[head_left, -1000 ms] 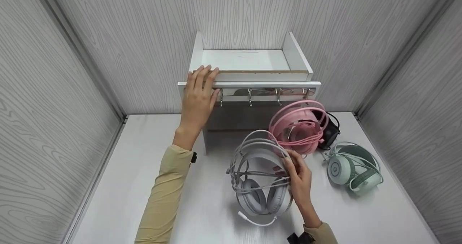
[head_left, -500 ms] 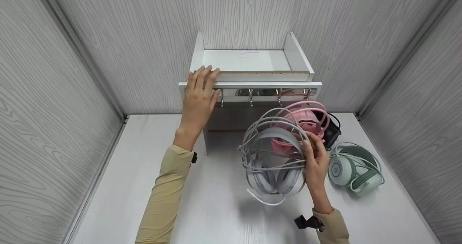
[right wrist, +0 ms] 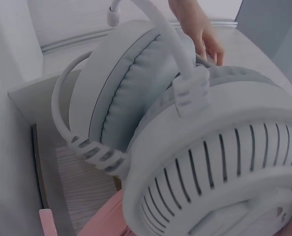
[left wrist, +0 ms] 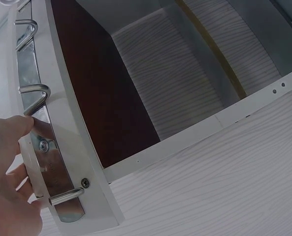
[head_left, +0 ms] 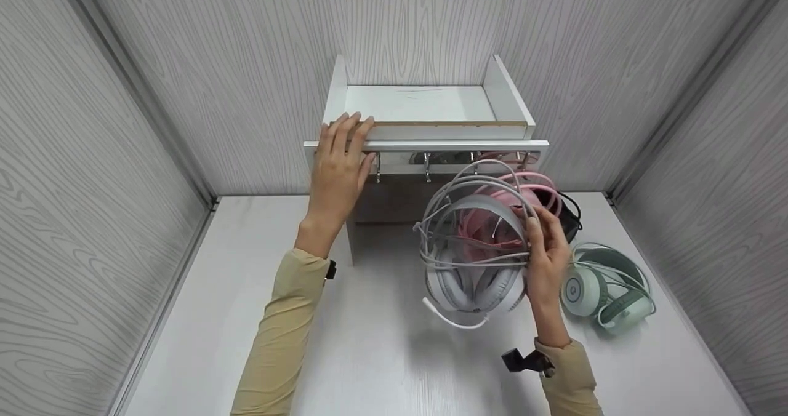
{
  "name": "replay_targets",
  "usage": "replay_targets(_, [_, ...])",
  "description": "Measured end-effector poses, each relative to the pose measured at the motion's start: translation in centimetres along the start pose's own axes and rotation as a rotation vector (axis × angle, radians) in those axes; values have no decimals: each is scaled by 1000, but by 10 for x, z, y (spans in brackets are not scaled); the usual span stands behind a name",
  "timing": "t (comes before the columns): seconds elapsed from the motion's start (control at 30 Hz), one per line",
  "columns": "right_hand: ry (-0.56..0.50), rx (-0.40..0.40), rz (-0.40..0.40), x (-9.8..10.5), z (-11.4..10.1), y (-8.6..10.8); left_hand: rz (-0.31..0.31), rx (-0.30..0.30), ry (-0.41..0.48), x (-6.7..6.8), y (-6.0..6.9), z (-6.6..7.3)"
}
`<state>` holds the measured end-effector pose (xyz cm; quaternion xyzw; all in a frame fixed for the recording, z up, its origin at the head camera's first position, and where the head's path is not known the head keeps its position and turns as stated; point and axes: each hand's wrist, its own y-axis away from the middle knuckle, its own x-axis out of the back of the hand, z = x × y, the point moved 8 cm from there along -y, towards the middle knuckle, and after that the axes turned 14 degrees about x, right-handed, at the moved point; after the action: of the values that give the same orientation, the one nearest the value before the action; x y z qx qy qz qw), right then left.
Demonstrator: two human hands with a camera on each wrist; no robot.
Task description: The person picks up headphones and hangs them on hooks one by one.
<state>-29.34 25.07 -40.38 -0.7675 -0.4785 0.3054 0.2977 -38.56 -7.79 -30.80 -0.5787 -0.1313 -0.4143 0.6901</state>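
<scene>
My left hand [head_left: 337, 176] grips the left end of the white board [head_left: 345, 146] on the front of a small shelf. In the left wrist view its thumb presses the metal hook strip [left wrist: 43, 146] near a hook [left wrist: 35, 90], with fingers behind the board. My right hand [head_left: 546, 259] holds a white-grey headset [head_left: 510, 287] by the right side of its headband, above the table. The headset's cable loops around it, and its microphone boom [head_left: 452, 321] points left. Large in the right wrist view is a slotted ear cup [right wrist: 200, 167]; the right fingers are mostly hidden there.
Behind the held headset lies a pink headset [head_left: 474, 228], partly covered, with a black object [head_left: 571, 224] beside it. A green headset [head_left: 582, 290] lies on the table [head_left: 246, 293] at the right. The shelf [head_left: 418, 103] stands against the back wall, hooks [head_left: 428, 168] facing forward.
My right hand has lifted the white-grey headset and carried it forward and to the right, so it now overlaps the pink headset and the right hooks. The left hand stays in place.
</scene>
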Motion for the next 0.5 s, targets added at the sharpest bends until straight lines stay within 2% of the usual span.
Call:
replay_targets(0.4, [-8, -67, 63, -8, 15, 7, 9, 0, 8, 2, 0, -3])
replay_targets(0.5, [31, -74, 72, -9, 16, 7, 4, 2, 7, 2, 1, -3])
